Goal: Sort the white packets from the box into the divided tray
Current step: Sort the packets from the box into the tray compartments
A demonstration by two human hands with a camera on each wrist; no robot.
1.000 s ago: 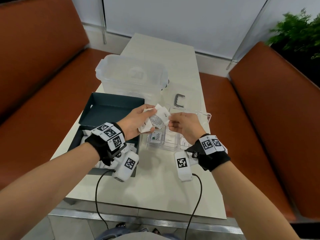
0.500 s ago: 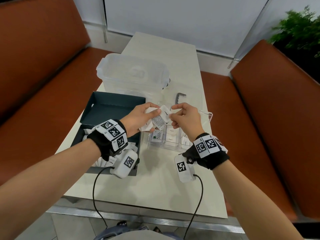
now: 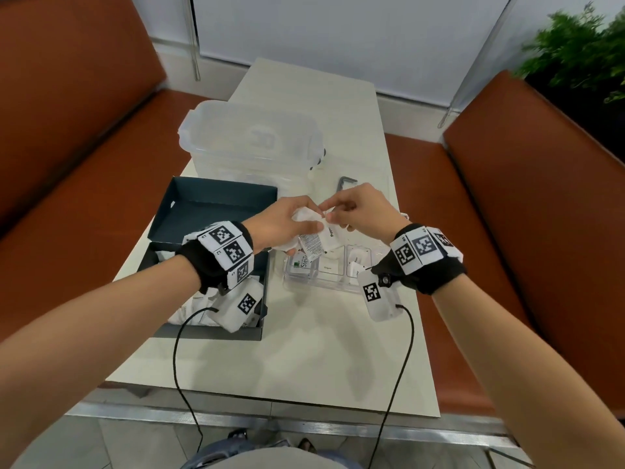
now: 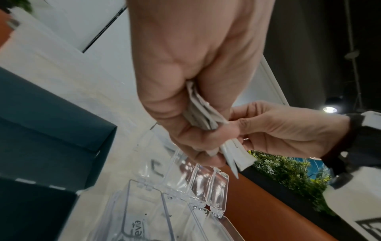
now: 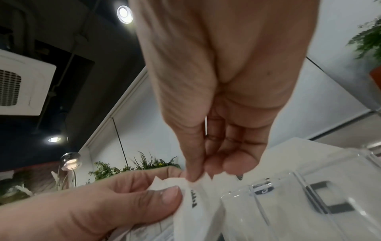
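Observation:
My left hand grips a small bunch of white packets above the clear divided tray. The bunch shows edge-on in the left wrist view as white packets fanned between thumb and fingers. My right hand pinches the top corner of one packet in that bunch with thumb and forefinger. The tray's compartments hold a few packets, one printed "Stevia". The dark box lies left of the tray, more white packets in its near half under my left wrist.
A clear lidded plastic tub stands behind the box. A small grey metal bracket lies on the white table beyond the tray. Orange bench seats flank the table; cables run from both wrists toward me.
My right hand has come up from the tray to the bunch and now pinches one packet's corner. My left hand has kept hold of the bunch, nearly still.

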